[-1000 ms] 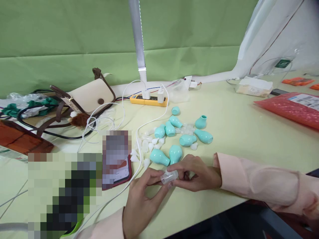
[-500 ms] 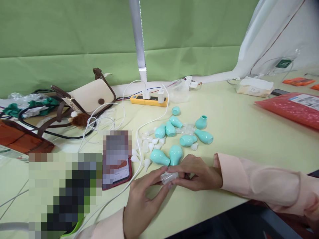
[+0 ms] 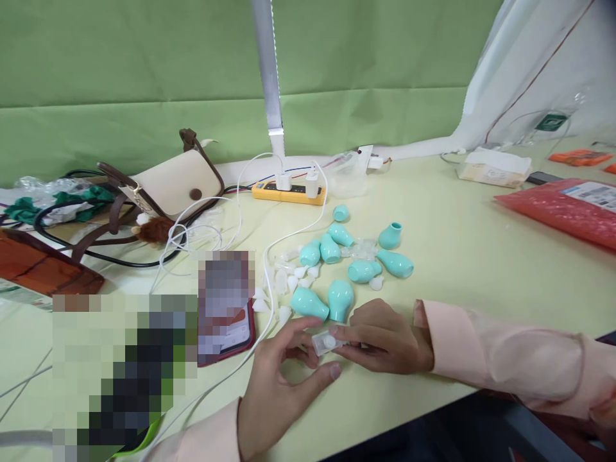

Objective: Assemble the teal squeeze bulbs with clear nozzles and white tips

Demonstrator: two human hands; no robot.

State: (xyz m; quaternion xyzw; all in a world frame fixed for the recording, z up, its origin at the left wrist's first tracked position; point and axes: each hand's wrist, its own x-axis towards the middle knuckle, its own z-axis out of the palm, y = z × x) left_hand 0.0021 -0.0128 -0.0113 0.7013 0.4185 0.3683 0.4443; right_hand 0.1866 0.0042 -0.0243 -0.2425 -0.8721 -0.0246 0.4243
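Observation:
A small clear plastic tube with a round whitish part showing in it is pinched between the thumb and fingers of my right hand. My left hand is beside the tube, its thumb and fingers spread apart around the tube's left end; I cannot tell whether a fingertip still touches it. Just beyond my hands lie two mint-green rubber bulbs. Several more mint bulbs lie farther back. Among them are small white cone-shaped pieces and clear plastic parts.
Left of my hands is a phone, partly blurred out, with a white cable running past it. Behind stand a yellow power strip and a cream handbag. A red bubble mailer and a tissue pack lie right.
My left thumb and fingers have parted from around the clear tube. The tube stays in my right hand and has turned, now showing its whitish round part.

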